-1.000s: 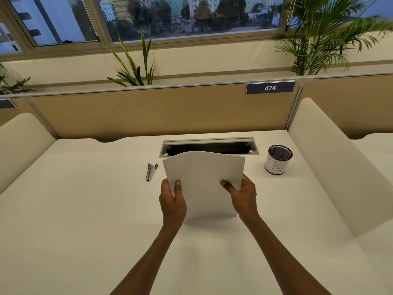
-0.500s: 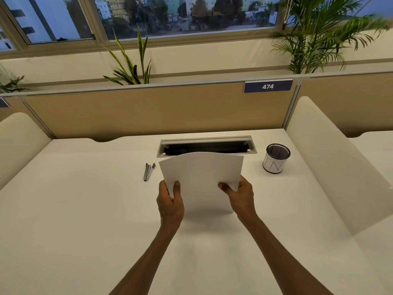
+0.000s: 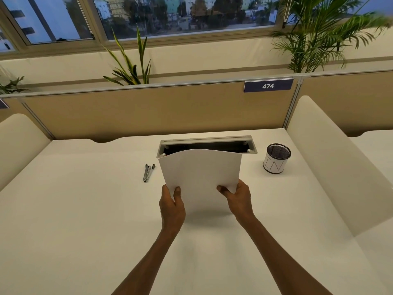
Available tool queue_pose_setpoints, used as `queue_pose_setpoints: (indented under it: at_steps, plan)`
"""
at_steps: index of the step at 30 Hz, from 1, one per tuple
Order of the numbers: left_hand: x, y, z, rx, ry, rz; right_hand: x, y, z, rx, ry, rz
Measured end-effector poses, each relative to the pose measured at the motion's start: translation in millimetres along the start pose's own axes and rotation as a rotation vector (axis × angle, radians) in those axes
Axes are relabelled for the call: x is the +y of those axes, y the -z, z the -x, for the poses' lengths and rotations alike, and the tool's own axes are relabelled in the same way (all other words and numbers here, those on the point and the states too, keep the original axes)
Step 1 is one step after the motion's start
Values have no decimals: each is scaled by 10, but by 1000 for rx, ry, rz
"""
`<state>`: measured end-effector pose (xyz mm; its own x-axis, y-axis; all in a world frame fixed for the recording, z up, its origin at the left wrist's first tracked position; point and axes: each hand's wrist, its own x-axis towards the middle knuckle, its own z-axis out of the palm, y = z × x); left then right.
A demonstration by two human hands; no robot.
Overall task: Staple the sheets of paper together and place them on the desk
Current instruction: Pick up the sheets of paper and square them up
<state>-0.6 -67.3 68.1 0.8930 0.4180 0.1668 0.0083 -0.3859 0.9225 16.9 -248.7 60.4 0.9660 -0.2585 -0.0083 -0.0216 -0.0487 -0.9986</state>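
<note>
The thin white sheets of paper (image 3: 200,173), light and floppy, bow between the left hand (image 3: 171,206) and right hand (image 3: 239,198), whose fingers (image 3: 177,193) pinch their lower corners above the white desk (image 3: 85,209), so a corner grip looks best for the small metal stapler (image 3: 148,172) lying just left.

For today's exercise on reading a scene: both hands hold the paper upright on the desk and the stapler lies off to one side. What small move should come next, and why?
Probably free the left hand and reach for the stapler, while the right hand keeps the sheets. The stapler lies untouched on the desk, just left of the paper, nearest that hand.
</note>
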Motion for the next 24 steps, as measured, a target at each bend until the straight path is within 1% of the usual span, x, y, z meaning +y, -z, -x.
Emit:
queue_pose_setpoints:
  at_steps: [4,6,10,13,15,16,17,18,19,20,21,22,24]
  plan:
    - [87,41,-61,36,39,-24,-99,-23,-58,-12,83,103]
    - [73,88,-95,28,77,-45,-154,-51,-96,-35,125,163]
    - [-98,220,-134,-32,239,-74,-159,-174,-149,-101,188,272]
    - [-354,360,-114,-98,363,-85,-89,-313,-185,-146,195,363]
    - [-534,444,-111,-137,445,-45,-33,-415,-192,-195,184,417]
    - [-587,509,-144,-126,489,-7,-14,-500,-207,-220,176,438]
    - [-598,555,-173,-75,521,13,17,-541,-210,-237,170,459]
    - [-598,610,-241,18,517,0,35,-596,-220,-254,170,480]
    - [-578,663,-328,108,464,-40,53,-647,-233,-273,167,503]
    - [-548,718,-422,170,367,-74,65,-703,-244,-294,165,527]
    - [-524,762,-520,189,253,-89,86,-760,-256,-314,162,547]
    - [-490,798,-623,160,138,-101,96,-813,-263,-331,163,564]
    - [-426,834,-841,32,-63,-123,114,-913,-287,-361,168,592]
